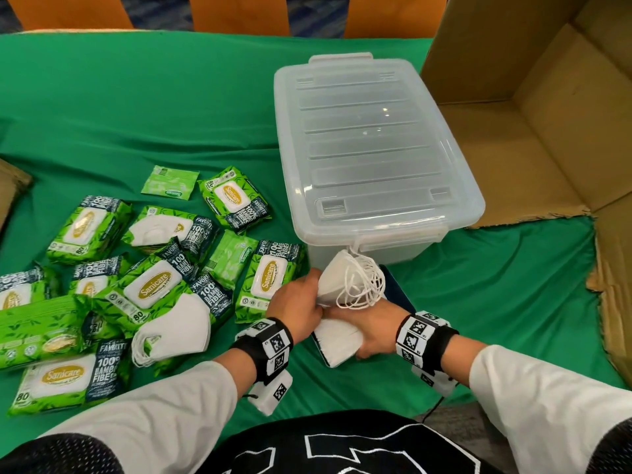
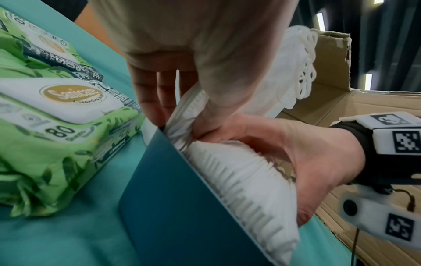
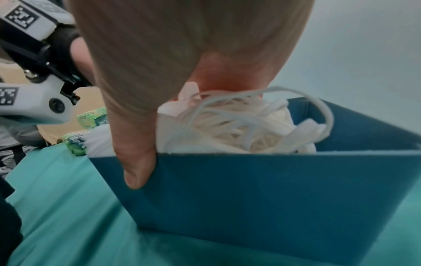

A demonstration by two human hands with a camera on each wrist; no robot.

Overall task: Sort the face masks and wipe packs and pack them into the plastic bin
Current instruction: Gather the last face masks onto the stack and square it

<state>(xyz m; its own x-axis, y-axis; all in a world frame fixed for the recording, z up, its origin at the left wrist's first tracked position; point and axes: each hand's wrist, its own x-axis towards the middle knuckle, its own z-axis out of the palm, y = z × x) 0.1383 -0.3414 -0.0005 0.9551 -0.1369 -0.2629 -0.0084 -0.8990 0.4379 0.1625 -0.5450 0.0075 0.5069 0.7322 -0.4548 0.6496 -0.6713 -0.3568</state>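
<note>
a thick stack of white face masks [image 1: 337, 340] stands on edge in a small dark blue box [image 3: 262, 194] at the near edge of the surface [image 1: 171, 107], just in front of the plastic bin [image 1: 372, 145]; the left hand [image 1: 301, 302] pinches the far end of the stack, where the ear loops [image 1: 362, 285] spill out in a tangle, while the right hand [image 1: 372, 331] curls over the near end with its thumb down the box's outer wall; likely both press to settle the soft, pleated stack into the stiff card box; the bin is translucent, ribbed, its lid on; to the left lie glossy green wipe packs [image 1: 150, 285] in a loose heap with more masks [image 1: 178, 328] among them; a brown cardboard box [image 1: 547, 114] stands open at right.
</note>
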